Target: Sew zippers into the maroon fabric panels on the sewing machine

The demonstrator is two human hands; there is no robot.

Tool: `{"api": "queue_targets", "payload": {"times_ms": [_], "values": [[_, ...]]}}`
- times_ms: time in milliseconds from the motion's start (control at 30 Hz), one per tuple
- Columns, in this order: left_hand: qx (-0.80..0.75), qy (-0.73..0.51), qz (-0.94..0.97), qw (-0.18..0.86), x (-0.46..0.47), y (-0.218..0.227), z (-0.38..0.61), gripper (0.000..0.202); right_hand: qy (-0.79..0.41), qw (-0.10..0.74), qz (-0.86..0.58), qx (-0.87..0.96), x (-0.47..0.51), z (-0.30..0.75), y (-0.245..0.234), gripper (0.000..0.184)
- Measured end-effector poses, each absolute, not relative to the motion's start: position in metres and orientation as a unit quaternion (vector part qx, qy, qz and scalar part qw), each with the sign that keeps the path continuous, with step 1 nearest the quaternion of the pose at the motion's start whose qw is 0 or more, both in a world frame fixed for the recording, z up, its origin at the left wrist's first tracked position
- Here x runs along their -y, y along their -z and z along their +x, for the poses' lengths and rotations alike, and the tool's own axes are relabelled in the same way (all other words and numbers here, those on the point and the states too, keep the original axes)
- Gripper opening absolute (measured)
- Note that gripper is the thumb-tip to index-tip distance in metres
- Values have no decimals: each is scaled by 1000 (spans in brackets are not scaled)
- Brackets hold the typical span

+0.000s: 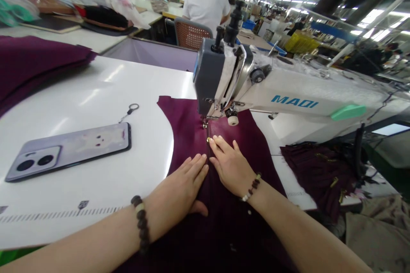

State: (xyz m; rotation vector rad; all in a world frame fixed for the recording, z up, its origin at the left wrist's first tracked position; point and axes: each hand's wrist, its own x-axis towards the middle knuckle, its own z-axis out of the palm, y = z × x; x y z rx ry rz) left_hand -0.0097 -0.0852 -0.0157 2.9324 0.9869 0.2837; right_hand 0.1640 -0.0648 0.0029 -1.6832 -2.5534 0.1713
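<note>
A dark purple fabric piece (188, 123) lies under the presser foot (205, 124) of a white sewing machine (288, 94). A zipper (209, 153) runs down its middle, with a gold zipper pull (208, 139) just in front of the foot. My left hand (184, 185) rests flat on the fabric left of the zipper, fingers stretched out and thumb apart. Right of the zipper, my right hand (232, 164) presses on the cloth, its fingertips touching or right beside the pull. Its fingers are extended. The fabric's near end falls into shadow below my wrists.
A phone (73, 147) with a ring strap lies on the white table (147, 136) at left. Folded purple fabric (35, 68) is at the far left. A bundle of zippers (320, 175) lies at right, above beige cloth (381, 230). A person (206, 6) sits ahead.
</note>
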Motion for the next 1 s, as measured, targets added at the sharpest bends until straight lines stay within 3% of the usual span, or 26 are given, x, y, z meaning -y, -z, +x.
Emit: {"api": "queue_targets", "payload": {"times_ms": [800,1000], "values": [[-312,-16,950,-18,34,2,-6,81,-41,59,-566,821,13,160,1,45],[-312,-69,947,-39,43,9,-10,74,-88,45,-576,812,30,165,-9,56]]}}
